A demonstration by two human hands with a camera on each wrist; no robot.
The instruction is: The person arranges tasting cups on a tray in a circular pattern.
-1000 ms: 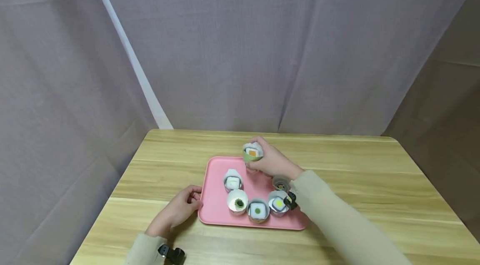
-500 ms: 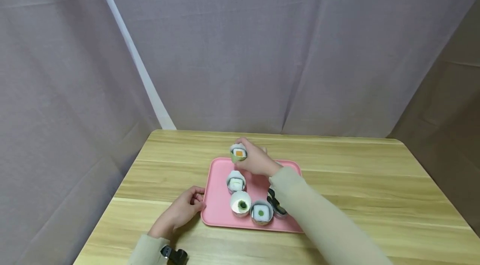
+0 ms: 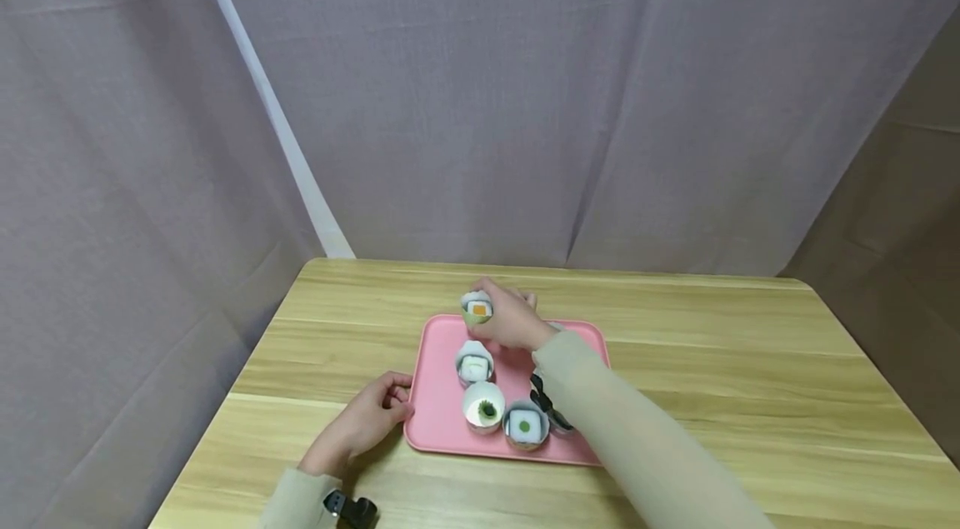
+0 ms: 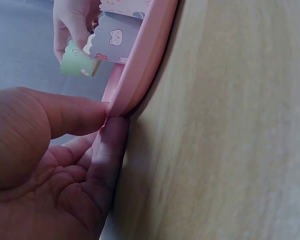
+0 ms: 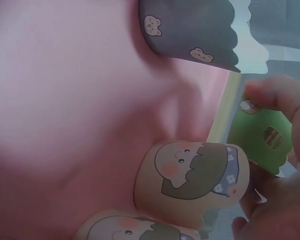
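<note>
My right hand [image 3: 513, 321] grips a green paper cup [image 3: 477, 317] with a scalloped rim, holding it over the tray's far left part. Inside sits a white sushi-like piece with an orange square. In the right wrist view, thumb and fingers clasp the green cup [image 5: 262, 132]. My left hand [image 3: 363, 421] pinches the left rim of the pink tray [image 3: 431, 425]; the left wrist view shows thumb and finger on that rim [image 4: 145, 60]. Just nearer than the green cup stands a grey cup [image 3: 475, 366] with a white piece, printed with bears [image 5: 190, 32].
Along the tray's near side stand a white-lined cup [image 3: 483, 408] with a green ring-shaped piece and a cup [image 3: 526, 426] with a green-dotted white piece. The right sleeve [image 3: 600, 404] covers much of the tray's right side. Light wooden table [image 3: 712, 362] surrounds the tray.
My right hand has carried the green cup leftward over the tray, then stayed nearly still over the last half second. The left hand keeps hold of the tray's rim. The head view shifted slightly.
</note>
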